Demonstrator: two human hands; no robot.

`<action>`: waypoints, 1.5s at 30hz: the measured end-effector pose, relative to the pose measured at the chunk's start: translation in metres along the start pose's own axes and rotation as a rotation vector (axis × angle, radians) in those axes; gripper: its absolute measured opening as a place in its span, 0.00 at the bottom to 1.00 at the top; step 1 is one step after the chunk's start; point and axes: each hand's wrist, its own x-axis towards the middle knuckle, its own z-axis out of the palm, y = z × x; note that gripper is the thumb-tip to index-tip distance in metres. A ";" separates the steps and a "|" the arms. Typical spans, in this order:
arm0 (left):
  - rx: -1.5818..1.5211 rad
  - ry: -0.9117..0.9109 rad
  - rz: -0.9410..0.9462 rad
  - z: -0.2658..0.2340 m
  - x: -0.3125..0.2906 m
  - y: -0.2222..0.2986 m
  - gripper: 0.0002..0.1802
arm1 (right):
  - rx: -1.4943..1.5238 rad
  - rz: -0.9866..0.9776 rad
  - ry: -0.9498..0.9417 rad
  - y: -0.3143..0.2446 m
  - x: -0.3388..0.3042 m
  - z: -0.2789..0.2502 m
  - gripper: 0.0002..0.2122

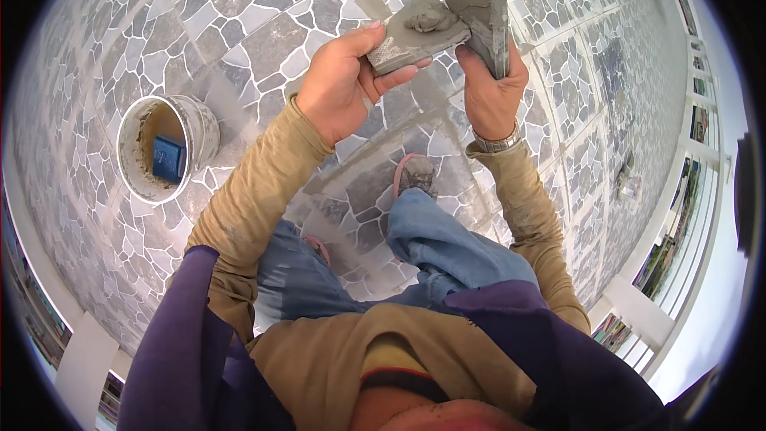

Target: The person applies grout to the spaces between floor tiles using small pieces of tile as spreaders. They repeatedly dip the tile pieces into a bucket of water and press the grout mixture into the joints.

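Note:
My left hand (341, 80) grips the near-left edge of a flat grey rectangular slab (403, 38), thumb on top and fingers beneath. A lump of wet grey mortar (432, 19) lies on its upper face. My right hand (495, 96), with a metal watch at the wrist, is closed on a second flat piece, a mortar-coated grey plate (479, 6). That plate is tilted up on edge, its side against or very close to the right end of the slab. What either piece is made of under the mortar I cannot tell.
A white bucket (209, 134) with murky brown water stands to my left, a blue block (168, 158) leaning inside. Stone-patterned floor tiles (275, 40) spread all around, with grey smeared joints. My shoe (416, 175) is below my hands. A white railing (638, 307) runs at right.

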 end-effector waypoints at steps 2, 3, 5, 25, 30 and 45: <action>0.021 -0.002 0.028 -0.007 -0.002 0.001 0.25 | -0.064 -0.021 -0.018 0.011 -0.002 0.004 0.23; 0.061 0.009 0.049 -0.012 -0.005 0.001 0.24 | -0.144 -0.064 -0.052 0.019 0.002 0.003 0.24; 0.099 0.022 0.077 -0.014 -0.011 0.005 0.23 | -0.221 -0.029 -0.125 0.043 0.008 -0.008 0.25; 0.576 0.104 -0.108 -0.133 -0.035 0.053 0.17 | -0.615 -0.788 -0.860 -0.056 0.045 0.032 0.27; 0.557 0.085 -0.022 -0.131 -0.038 0.054 0.15 | -0.680 -0.864 -0.973 -0.047 0.041 0.063 0.26; 0.391 0.521 0.504 -0.129 -0.137 0.165 0.20 | -1.079 -0.282 -0.779 0.201 0.237 0.111 0.21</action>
